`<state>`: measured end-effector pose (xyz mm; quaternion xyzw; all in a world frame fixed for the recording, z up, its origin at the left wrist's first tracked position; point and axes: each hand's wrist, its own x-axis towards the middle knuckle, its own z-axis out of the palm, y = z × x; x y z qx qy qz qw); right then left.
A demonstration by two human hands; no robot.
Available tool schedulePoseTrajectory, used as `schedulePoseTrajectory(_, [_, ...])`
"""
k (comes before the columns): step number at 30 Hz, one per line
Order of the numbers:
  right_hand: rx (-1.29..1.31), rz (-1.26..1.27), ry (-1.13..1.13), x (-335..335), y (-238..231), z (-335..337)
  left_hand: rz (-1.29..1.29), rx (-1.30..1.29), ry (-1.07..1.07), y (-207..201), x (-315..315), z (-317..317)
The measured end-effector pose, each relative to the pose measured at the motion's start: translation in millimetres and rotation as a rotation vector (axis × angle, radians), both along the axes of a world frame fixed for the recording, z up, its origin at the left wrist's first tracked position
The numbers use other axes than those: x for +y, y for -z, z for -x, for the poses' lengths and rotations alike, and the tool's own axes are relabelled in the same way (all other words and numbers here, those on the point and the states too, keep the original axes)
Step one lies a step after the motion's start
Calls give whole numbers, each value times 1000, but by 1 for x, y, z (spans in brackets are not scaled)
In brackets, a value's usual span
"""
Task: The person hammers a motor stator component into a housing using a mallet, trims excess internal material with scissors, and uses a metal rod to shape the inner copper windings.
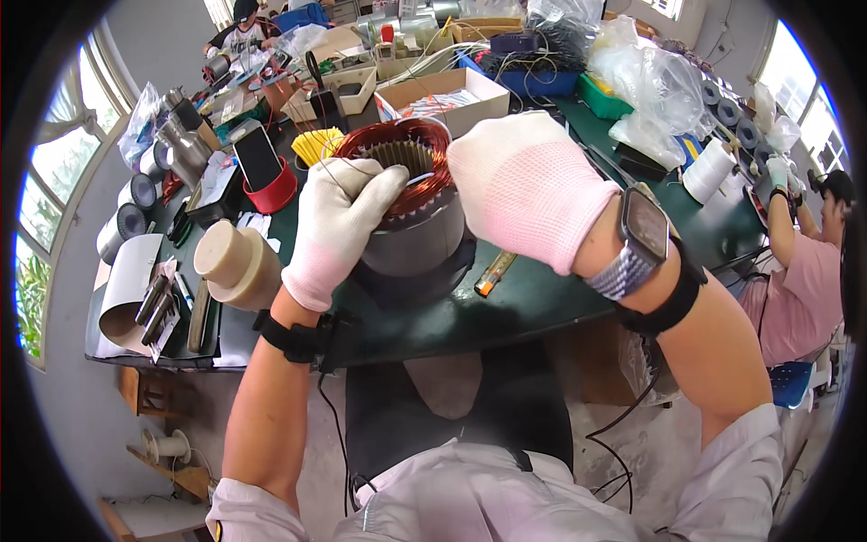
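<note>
In front of me stands a motor stator, a grey metal cylinder (417, 242) with a ring of copper windings (432, 135) around its slotted bore. My left hand (348, 210), in a white and pink knit glove, is at the left rim of the windings with thumb and fingers pinched on a thin wire. My right hand (528, 181), gloved the same way, is a closed fist at the right of the windings. The back of that hand hides whatever its fingers hold. A dark round base supports the stator on the green table (542, 312).
Left are a cream stepped plastic block (237, 262), a phone on a red round holder (269, 185), tools and rolled sheet. Behind stands an open carton (488, 99). An orange-ended utility knife (492, 275) lies right of the stator. A white thread spool (707, 172) and co-workers are farther off.
</note>
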<state>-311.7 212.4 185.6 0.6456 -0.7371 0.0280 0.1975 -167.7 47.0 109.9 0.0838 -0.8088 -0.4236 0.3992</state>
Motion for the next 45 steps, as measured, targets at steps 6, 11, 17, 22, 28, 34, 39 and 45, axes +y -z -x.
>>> schedulePoseTrajectory(6, [-280, 91, -46, 58, 30, 27, -242, -240, 141, -14, -45, -21])
schedulePoseTrajectory(11, [-456, -122, 249, 104, 54, 23, -190, -280, 167, -48, -24, -15])
schedulePoseTrajectory(17, [-451, 83, 258, 104, 126, 21, 228, -454, -45, -60, 38, 8])
schedulePoseTrajectory(22, [-339, 208, 226, 81, 175, 28, 359, -615, -75, -75, 43, 39])
schedulePoseTrajectory(28, [-230, 276, 206, 66, 197, 41, 854, -116, 79, -113, -12, 65])
schedulePoseTrajectory(34, [-262, 324, 191, 64, 193, 39, -399, 281, -75, -194, -69, -25])
schedulePoseTrajectory(39, [-324, 242, 247, 70, 159, 26, -244, 502, -109, -201, -113, -101])
schedulePoseTrajectory(45, [-1038, 427, -58, 6, 70, 20, -5, -592, -44, -94, -81, -69])
